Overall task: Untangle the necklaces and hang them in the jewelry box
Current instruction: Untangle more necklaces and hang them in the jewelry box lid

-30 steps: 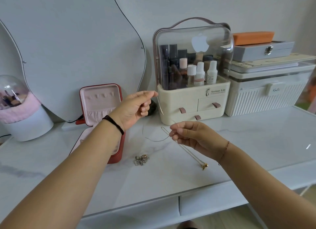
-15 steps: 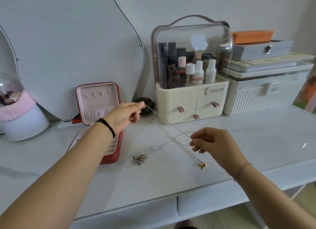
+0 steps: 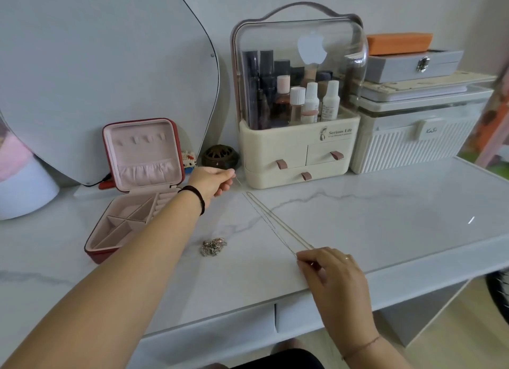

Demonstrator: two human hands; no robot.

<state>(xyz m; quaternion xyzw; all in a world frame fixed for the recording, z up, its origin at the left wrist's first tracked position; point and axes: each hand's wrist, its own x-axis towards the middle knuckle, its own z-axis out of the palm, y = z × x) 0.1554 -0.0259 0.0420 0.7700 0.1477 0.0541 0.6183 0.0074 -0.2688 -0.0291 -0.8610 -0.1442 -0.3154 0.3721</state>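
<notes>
A red jewelry box (image 3: 143, 159) with pink lining stands open at the left, its lid upright with small hooks. My left hand (image 3: 212, 180) pinches one end of a thin silver necklace (image 3: 268, 222) just right of the box. My right hand (image 3: 327, 269) pinches the other end near the table's front edge, so the chain runs taut and diagonal above the marble top. A gold necklace (image 3: 278, 217) lies stretched beside it on the table. A tangled clump of chains (image 3: 213, 246) sits between my arms.
A cream cosmetics organiser (image 3: 297, 153) with a clear dome stands behind the chains. A white ribbed case (image 3: 407, 145) with stacked boxes is at the right. A curved mirror (image 3: 110, 65) leans at the back left, a small dark round pot (image 3: 219, 156) beside it.
My hands have pulled apart: the right one moved toward the front edge, the left one lowered beside the jewelry box, drawing the silver chain straight. The gold necklace now lies flat on the table.
</notes>
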